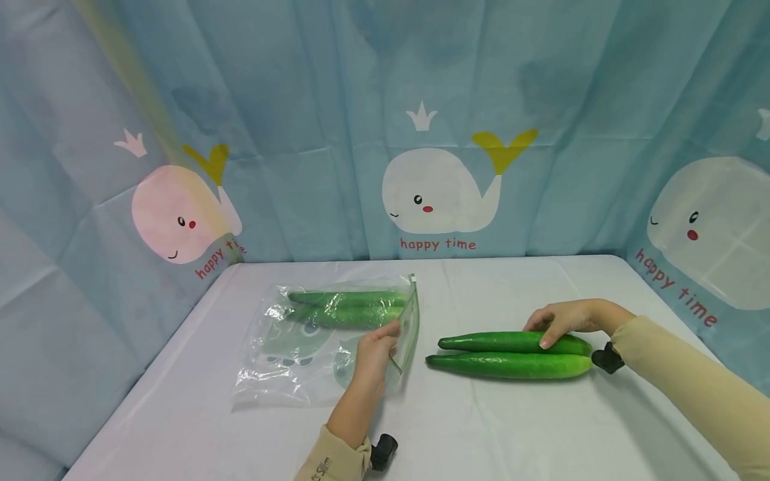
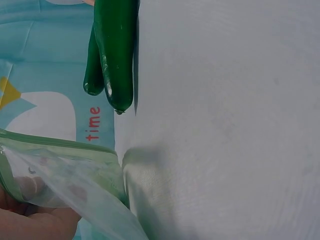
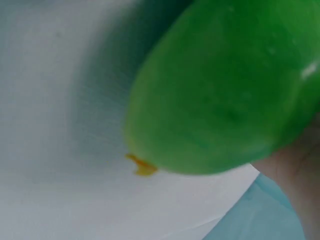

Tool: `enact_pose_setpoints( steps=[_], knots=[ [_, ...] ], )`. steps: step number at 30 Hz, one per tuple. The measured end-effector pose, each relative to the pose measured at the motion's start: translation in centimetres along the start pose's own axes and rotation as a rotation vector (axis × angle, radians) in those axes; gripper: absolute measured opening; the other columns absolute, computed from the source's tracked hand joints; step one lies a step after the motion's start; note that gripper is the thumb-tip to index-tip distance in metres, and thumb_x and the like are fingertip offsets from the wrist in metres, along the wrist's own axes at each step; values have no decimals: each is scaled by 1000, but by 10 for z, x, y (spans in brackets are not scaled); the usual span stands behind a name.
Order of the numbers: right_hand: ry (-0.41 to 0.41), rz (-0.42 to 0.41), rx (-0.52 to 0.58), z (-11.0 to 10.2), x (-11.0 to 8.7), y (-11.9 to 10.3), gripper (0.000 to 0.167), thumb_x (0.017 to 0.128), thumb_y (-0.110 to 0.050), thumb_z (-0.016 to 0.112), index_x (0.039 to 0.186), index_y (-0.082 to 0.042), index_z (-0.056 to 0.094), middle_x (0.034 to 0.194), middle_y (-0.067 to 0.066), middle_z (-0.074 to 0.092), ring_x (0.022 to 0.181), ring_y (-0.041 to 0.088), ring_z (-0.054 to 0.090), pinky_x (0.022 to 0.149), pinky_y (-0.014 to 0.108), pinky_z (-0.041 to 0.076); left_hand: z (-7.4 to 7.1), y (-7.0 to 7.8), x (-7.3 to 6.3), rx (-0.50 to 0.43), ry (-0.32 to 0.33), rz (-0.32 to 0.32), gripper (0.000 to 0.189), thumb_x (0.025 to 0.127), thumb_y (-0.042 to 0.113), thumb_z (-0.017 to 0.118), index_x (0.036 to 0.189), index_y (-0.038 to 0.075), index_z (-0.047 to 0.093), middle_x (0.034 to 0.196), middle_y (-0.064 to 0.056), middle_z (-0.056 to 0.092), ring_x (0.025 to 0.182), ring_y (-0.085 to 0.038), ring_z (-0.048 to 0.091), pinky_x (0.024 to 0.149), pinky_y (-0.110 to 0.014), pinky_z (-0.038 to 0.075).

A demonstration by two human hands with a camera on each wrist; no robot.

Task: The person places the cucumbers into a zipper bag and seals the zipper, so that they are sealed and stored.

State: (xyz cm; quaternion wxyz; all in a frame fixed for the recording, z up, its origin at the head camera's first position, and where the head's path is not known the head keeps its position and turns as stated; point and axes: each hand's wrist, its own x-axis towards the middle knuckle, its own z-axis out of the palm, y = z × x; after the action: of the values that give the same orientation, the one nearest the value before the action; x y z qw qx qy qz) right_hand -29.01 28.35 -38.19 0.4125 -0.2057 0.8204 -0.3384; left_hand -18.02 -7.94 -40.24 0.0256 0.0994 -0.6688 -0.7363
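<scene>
A clear zip bag (image 1: 289, 384) with a green-edged mouth lies on the left half of the table, its opening toward the right. Inside it are two cucumbers (image 1: 343, 298), seen through the plastic. My left hand (image 1: 374, 357) pinches the bag's mouth edge, fingers partly behind the film in the left wrist view. Right of the bag, two more cucumbers lie side by side. Over the farther cucumber (image 1: 481, 342) my right hand (image 1: 571, 318) is curled, thumb on the near side. The nearer cucumber (image 1: 511, 365) rests in front; a pale rounded cucumber end (image 3: 220, 100) fills the right wrist view.
The white table (image 1: 481, 427) meets a blue curtain (image 1: 337, 200) printed with whales at the back and sides. Black wrist cameras sit at both cuffs, the right one (image 1: 607, 359) close to the cucumbers' thick ends.
</scene>
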Motion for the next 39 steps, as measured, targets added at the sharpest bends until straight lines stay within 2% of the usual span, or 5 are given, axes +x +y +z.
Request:
enact_pose_setpoints(
  steps=[9, 18, 26, 32, 39],
  knots=[
    [20, -46, -21, 2, 1, 3, 38, 83, -20, 74, 117, -4, 68, 120, 9, 55, 107, 24, 49, 93, 43, 41, -2, 1, -1, 3, -11, 5, 40, 88, -7, 45, 127, -10, 56, 132, -24, 56, 130, -41, 43, 104, -45, 40],
    [51, -52, 42, -2, -7, 2, 38, 88, -22, 69, 120, 0, 65, 114, 8, 64, 103, 22, 58, 89, 34, 48, -2, 2, -2, 7, -22, 15, 40, 89, -6, 45, 128, -9, 55, 134, -24, 54, 131, -41, 41, 105, -46, 39],
    [136, -12, -4, -8, -20, -8, 47, 92, -28, 66, 127, 3, 59, 119, 10, 62, 107, 23, 57, 91, 42, 47, -3, 1, -2, 14, -27, 13, 40, 89, -6, 46, 129, -9, 54, 134, -24, 54, 130, -41, 42, 105, -46, 39],
    [125, -50, 112, -7, -25, -16, 51, 95, -24, 61, 132, 10, 51, 107, 14, 64, 90, 28, 65, 78, 40, 54, -3, -1, -2, 9, -20, 16, 40, 89, -6, 46, 127, -10, 55, 134, -24, 54, 129, -40, 44, 103, -45, 41],
    [70, -100, 192, -1, -27, -28, 44, 97, -22, 56, 126, 11, 54, 103, 17, 66, 81, 20, 63, 71, 33, 54, -2, 1, -2, 8, -20, 6, 39, 90, -6, 45, 128, -9, 55, 135, -23, 54, 129, -39, 45, 104, -45, 40]
  ],
)
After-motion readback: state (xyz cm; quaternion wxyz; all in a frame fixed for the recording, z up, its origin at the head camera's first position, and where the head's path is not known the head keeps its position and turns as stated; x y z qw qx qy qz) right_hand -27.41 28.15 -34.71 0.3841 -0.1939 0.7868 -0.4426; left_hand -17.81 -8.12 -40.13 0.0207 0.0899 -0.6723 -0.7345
